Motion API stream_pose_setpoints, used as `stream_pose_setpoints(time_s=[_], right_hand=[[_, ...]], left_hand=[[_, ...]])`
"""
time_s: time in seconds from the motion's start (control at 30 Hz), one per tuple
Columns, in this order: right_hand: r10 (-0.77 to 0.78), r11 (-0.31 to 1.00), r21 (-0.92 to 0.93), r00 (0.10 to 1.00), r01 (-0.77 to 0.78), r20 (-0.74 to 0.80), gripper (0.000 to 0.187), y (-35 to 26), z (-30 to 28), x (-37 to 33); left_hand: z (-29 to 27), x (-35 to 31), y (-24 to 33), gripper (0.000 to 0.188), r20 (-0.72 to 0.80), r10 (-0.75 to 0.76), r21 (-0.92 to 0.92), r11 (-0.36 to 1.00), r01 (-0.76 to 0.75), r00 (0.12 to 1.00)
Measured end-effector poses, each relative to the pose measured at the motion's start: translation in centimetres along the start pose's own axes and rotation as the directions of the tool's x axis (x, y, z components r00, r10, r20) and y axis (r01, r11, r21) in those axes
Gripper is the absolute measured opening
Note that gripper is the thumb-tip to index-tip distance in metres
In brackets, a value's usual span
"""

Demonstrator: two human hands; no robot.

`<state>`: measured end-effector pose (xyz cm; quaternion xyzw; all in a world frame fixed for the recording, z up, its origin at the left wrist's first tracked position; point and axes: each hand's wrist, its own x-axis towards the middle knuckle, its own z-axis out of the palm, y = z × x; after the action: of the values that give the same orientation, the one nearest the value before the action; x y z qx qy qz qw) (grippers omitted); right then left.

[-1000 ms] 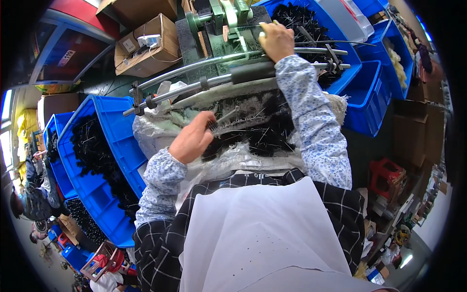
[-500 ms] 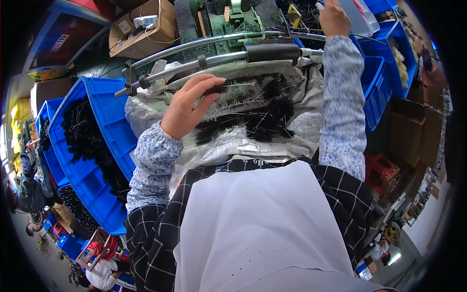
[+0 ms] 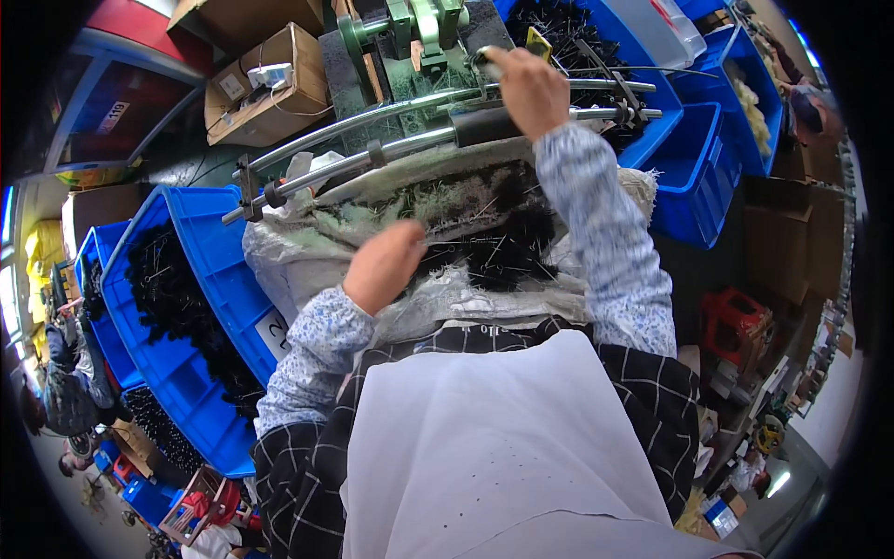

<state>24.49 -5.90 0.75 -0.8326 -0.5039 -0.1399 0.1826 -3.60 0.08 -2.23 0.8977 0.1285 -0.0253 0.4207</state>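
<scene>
My left hand (image 3: 384, 268), smeared by motion, is over the left part of a whitish woven sack (image 3: 289, 244) in front of me. Its fingers look bent, but whether they hold anything does not show. Heaped on the sack are black bristly pieces with thin metal wires (image 3: 507, 253), some ending in loops. My right hand (image 3: 533, 91) reaches beyond the metal rails (image 3: 410, 144), to the right of a green machine (image 3: 428, 37). Its fingers are closed at a small dark, round-ended thing (image 3: 484, 60) whose kind I cannot make out.
A blue bin (image 3: 205, 279) of black bristly pieces stands at my left. Another blue bin (image 3: 643, 56) with similar pieces lies beyond the rails. More blue bins (image 3: 694, 177) are on the right, near a red stool (image 3: 736, 326). A cardboard box (image 3: 270, 93) sits at the far left.
My right hand has moved left and nearer, toward the machine. My left hand has come down and right, lower over the bristly pieces; the thin wired piece seen at its fingers no longer shows there.
</scene>
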Motion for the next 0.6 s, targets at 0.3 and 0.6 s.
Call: stream_pose_setpoints(time_s=[0.3,0.6], right_hand=[[0.039,0.988,-0.154,0.998,-0.03,0.056,0.023,4.3,4.8,2.7],[0.03,0.993,-0.116,0.996,-0.02,0.085,0.025,4.0,4.8,2.8]], left_hand=[[5.1,-2.0,-3.2,0.041,0.327,-0.148,0.37,0.929,0.017,0.934],[3.3,-2.1,-2.4,0.041,0.308,-0.103,0.137,0.989,0.063,0.946]])
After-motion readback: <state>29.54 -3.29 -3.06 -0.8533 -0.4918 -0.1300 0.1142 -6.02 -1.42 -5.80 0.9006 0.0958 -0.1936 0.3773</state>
